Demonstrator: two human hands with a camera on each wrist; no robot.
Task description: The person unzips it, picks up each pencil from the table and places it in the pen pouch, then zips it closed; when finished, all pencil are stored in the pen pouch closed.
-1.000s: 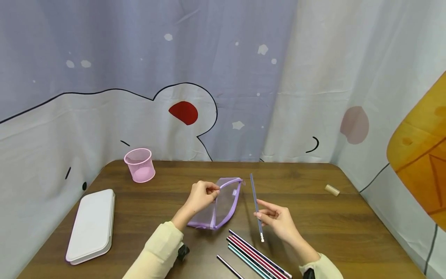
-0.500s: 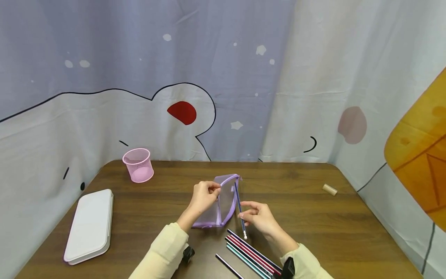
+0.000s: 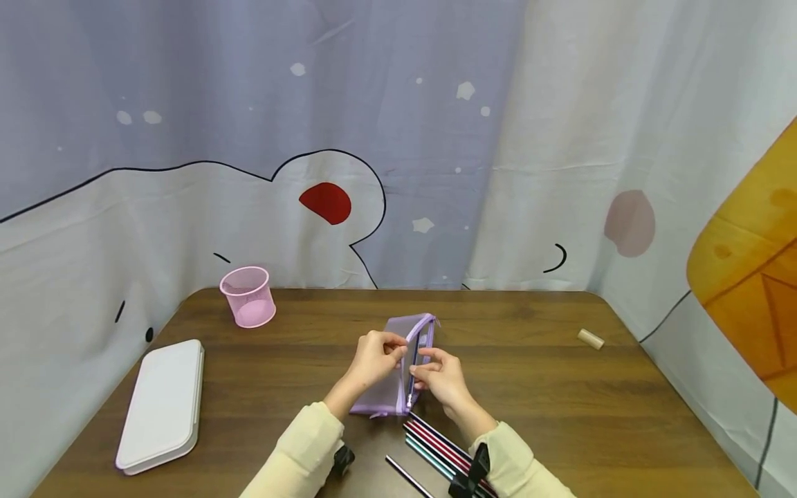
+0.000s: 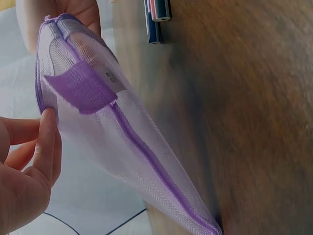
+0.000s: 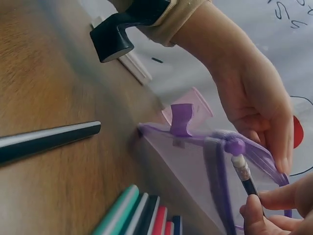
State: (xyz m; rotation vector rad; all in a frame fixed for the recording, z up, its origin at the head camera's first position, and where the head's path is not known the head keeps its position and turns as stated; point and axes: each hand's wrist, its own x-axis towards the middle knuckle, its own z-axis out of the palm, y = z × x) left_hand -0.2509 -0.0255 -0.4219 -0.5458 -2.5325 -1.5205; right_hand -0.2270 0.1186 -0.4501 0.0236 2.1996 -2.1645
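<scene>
A purple mesh zip pouch (image 3: 376,395) stands tilted on the table, its mouth turned right. My left hand (image 3: 376,358) pinches the pouch's zipper edge between thumb and fingertips. In my right hand (image 3: 445,384) is a dark pencil (image 5: 249,185) with a white eraser, gripped by thumb and fingers near the eraser end. The pencil lies along the pouch opening, mostly within it, eraser toward me. Its far end is hidden by the mesh and hands. Just in front of the pouch, a row of dark, red and teal pencils (image 3: 431,448) lies under my right wrist.
A lone dark pencil (image 3: 407,476) lies left of the row. To the left is a white flat case (image 3: 160,407), with a pink mesh cup (image 3: 254,311) behind it. A small beige cylinder (image 3: 591,339) lies at the far right, and a printed curtain (image 3: 436,173) hangs behind the table.
My right hand has carried the pencil leftward from beside the pouch into its opening. My left hand, still pinching the edge, has shifted slightly right.
</scene>
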